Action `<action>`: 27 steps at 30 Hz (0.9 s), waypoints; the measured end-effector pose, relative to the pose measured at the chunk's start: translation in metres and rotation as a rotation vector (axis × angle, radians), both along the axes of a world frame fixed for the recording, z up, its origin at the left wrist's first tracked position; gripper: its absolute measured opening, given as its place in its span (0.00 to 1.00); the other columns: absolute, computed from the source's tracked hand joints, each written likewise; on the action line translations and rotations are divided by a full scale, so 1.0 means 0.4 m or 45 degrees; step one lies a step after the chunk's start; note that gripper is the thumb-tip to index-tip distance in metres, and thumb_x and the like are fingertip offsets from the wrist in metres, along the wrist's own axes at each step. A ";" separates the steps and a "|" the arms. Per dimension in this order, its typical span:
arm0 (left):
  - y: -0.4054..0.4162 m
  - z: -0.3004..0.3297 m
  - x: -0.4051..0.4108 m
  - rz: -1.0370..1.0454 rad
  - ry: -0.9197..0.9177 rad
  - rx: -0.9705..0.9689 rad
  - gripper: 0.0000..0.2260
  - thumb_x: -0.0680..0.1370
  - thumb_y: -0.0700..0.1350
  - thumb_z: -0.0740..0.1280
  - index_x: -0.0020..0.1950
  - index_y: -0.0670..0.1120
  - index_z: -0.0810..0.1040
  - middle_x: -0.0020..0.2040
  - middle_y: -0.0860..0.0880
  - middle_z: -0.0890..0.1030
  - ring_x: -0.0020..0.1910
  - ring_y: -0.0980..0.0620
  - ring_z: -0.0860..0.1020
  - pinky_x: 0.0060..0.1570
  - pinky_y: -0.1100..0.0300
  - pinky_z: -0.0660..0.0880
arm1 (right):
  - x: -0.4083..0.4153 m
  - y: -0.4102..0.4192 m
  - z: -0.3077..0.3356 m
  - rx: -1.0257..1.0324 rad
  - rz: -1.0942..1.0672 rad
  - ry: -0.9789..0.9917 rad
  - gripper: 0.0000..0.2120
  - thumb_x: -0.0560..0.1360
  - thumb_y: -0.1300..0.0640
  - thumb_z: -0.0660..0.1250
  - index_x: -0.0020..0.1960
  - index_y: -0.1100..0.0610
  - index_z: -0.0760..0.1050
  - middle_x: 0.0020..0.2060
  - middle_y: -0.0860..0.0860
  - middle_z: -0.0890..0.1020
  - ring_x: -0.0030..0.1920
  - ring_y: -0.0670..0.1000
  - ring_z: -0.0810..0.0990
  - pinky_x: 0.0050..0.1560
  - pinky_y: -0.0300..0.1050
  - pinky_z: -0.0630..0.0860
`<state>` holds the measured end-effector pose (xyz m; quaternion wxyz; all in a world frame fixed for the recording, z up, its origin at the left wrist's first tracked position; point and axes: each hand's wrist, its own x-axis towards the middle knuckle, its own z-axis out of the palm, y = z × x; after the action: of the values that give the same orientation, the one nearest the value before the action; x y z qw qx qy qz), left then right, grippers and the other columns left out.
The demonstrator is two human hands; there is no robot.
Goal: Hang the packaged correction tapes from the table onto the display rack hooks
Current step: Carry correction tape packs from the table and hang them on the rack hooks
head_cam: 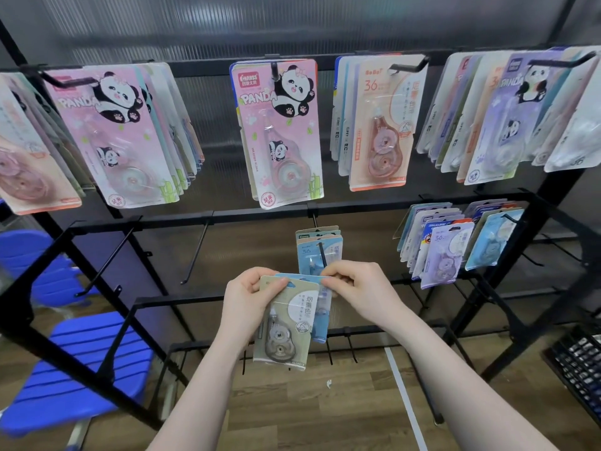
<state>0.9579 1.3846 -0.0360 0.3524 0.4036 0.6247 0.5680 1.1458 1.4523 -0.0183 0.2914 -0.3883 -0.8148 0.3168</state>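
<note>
Nearest us, our left hand [248, 296] grips a small fan of packaged correction tapes, fingers curled round the left edge and thumb pressed on the face of the front, beige pack [286, 323]. Behind it a blue pack [320, 323] shows at the right; our right hand [356, 288] pinches its top edge between thumb and fingertips. Both hands are in front of the black display rack [374, 209], just below the middle-rail hook [323, 253], which carries a few blue packs [320, 245]. Top rail: pink panda packs [279, 131] at centre and left, orange packs [379, 125] right of centre, lilac panda packs [507, 115] at the right end. Middle rail, right end: mixed blue and lilac packs [455, 242]. Beyond the rack's left end: blue plastic chairs [74, 369] on a wood-pattern floor [309, 411].
</note>
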 end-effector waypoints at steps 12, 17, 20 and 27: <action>-0.009 -0.028 -0.073 0.287 0.069 0.041 0.03 0.75 0.41 0.72 0.41 0.46 0.83 0.38 0.49 0.84 0.37 0.54 0.79 0.38 0.60 0.72 | 0.046 0.048 -0.041 0.080 -0.281 0.011 0.05 0.76 0.57 0.66 0.43 0.48 0.78 0.32 0.40 0.79 0.34 0.42 0.76 0.38 0.40 0.72; -0.011 -0.024 -0.068 0.268 0.057 0.064 0.04 0.74 0.40 0.72 0.40 0.47 0.82 0.41 0.47 0.85 0.38 0.53 0.80 0.38 0.59 0.73 | 0.039 0.053 -0.062 0.218 -0.276 -0.141 0.05 0.77 0.57 0.65 0.48 0.54 0.80 0.37 0.44 0.80 0.37 0.45 0.75 0.39 0.41 0.70; -0.012 -0.015 -0.066 0.250 0.060 0.072 0.05 0.74 0.39 0.73 0.40 0.48 0.83 0.42 0.48 0.85 0.39 0.53 0.80 0.38 0.61 0.74 | 0.027 0.068 -0.064 0.238 -0.313 -0.142 0.05 0.77 0.57 0.65 0.48 0.55 0.80 0.38 0.45 0.81 0.36 0.44 0.74 0.38 0.41 0.70; 0.007 0.019 -0.014 0.047 0.058 0.090 0.08 0.72 0.35 0.74 0.43 0.49 0.84 0.40 0.54 0.85 0.36 0.63 0.80 0.35 0.71 0.74 | -0.023 0.143 -0.040 0.230 -0.461 -0.324 0.10 0.79 0.51 0.61 0.53 0.54 0.78 0.47 0.49 0.83 0.44 0.49 0.78 0.38 0.42 0.71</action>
<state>0.9524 1.3873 -0.0283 0.3130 0.4172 0.6194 0.5868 1.1368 1.5095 -0.0342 0.2719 -0.5373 -0.7871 0.1338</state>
